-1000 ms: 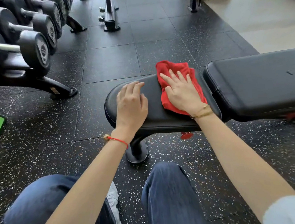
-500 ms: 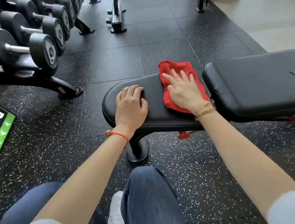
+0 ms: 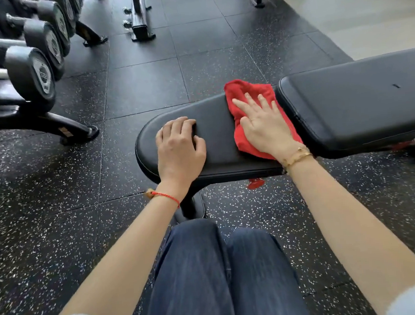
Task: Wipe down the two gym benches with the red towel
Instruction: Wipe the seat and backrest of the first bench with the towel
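Right hand (image 3: 265, 128) flat, fingers spread, pressing the red towel (image 3: 248, 115) onto the seat pad (image 3: 217, 141) at frame centre, right beside the back pad (image 3: 356, 101). Left hand (image 3: 179, 149) rests on the seat's rounded end, fingers curled, holding nothing. Dumbbells (image 3: 29, 69) upper left.

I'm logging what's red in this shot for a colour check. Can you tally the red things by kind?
Towel: 1
String bracelet: 1
Knob under the bench: 1
Total: 3
The right hand presses the towel on the bench pad.
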Demonstrator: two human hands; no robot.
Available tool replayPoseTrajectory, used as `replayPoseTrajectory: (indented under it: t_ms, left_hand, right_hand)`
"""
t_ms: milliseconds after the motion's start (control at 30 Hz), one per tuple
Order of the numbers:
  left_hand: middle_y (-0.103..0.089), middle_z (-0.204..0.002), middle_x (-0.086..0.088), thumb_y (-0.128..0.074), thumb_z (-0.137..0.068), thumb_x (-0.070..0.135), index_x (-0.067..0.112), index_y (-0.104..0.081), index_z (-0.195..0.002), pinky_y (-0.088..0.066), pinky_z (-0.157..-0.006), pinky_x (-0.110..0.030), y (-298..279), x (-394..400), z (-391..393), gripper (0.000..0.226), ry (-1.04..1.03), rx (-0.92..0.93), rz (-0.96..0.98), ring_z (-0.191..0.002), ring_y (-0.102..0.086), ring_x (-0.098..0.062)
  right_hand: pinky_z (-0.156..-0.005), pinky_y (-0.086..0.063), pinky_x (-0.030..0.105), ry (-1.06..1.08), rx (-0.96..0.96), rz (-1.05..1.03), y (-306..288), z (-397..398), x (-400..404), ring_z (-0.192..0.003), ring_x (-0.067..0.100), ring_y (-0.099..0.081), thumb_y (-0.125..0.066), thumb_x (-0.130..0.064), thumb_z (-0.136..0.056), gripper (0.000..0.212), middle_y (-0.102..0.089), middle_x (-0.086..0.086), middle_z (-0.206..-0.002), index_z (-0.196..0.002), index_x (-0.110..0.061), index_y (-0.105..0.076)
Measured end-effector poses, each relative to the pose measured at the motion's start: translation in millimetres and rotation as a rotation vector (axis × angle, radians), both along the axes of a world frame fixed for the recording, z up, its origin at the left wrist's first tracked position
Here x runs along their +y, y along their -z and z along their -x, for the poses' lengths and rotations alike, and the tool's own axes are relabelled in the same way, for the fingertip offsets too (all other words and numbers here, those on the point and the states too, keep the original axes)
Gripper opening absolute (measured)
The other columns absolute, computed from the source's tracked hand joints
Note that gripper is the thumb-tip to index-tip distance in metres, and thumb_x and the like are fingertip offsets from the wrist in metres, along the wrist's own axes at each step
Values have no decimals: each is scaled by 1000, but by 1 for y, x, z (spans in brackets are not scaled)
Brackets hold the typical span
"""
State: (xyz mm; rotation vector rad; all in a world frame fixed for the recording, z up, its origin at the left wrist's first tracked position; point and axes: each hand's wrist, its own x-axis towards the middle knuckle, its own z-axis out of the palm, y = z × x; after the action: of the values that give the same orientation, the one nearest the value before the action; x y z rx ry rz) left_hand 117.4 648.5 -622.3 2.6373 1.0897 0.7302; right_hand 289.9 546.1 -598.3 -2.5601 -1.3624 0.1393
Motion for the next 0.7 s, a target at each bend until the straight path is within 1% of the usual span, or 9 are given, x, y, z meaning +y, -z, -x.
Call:
replayPoseTrajectory:
  t_ms: [100, 267, 333, 433, 500, 567, 633, 700]
  left_hand:
    - [-56, -136, -5, -47, -90, 24, 13, -58, -128, -29, -114, -42, 2, 0, 0, 41, 6, 10, -7, -130, -45, -26]
    - [-54, -138, -7, -44, -89, 25, 12, -56, -130, -28, -114, -43, 3, -1, -1, 44, 12, 37, -15, -131, -43, -28]
    - [-53, -138, -9, -44, -89, 25, 11, -56, -130, -27, -115, -44, 2, -2, -1, 45, 16, 48, -12, -131, -43, -31]
    - [-51, -140, -10, -43, -90, 25, 10, -54, -132, -26, -115, -45, 3, -1, -1, 46, 19, 76, -9, -132, -42, -32]
    - [-51, -140, -9, -43, -90, 25, 11, -54, -132, -27, -115, -46, 2, 0, -2, 46, 16, 92, -5, -132, -41, -31]
    - [-51, -138, -8, -44, -89, 25, 14, -54, -131, -28, -112, -47, 1, 0, -3, 44, 6, 105, -2, -131, -42, -31]
    - [-51, -137, -5, -45, -88, 26, 17, -54, -129, -29, -111, -48, 1, 1, -5, 42, -3, 110, -9, -130, -42, -30]
    - [-52, -135, -3, -46, -87, 27, 18, -55, -127, -30, -110, -49, 2, 0, -5, 42, -6, 95, -15, -129, -43, -29]
  right_hand:
    - [-122, 1, 46, -18, 25, 0, -2, 9, 7, -151, 26, -7, -30, -26, -101, 53, -11, 1, -164, -153, -32, -22]
    - [-122, 0, 43, -133, 34, -57, 0, 38, -26, -151, 23, -9, -34, -20, -98, 56, -16, -2, -162, -152, -34, -26]
    - [-122, 0, 41, -103, 62, -72, -1, 37, -33, -151, 22, -9, -34, -20, -98, 56, -17, -3, -162, -151, -35, -26]
    - [-122, 0, 43, 22, 77, -41, -3, 19, -21, -151, 24, -6, -31, -23, -100, 54, -14, -3, -163, -152, -35, -24]
    - [-122, 1, 48, 99, 66, 4, -5, 9, -2, -151, 26, -4, -29, -26, -101, 53, -11, -3, -164, -152, -36, -22]
    - [-119, 4, 57, 119, 64, 37, -6, 4, 11, -151, 25, -2, -28, -29, -100, 53, -8, -5, -164, -152, -39, -21]
    - [-114, 6, 66, 98, 78, 37, -6, 3, 13, -151, 22, 0, -28, -31, -99, 54, -8, -10, -163, -151, -43, -20]
    - [-112, 3, 70, 40, 51, 18, -3, 5, 5, -151, 19, -2, -31, -33, -98, 55, -9, -14, -162, -150, -47, -20]
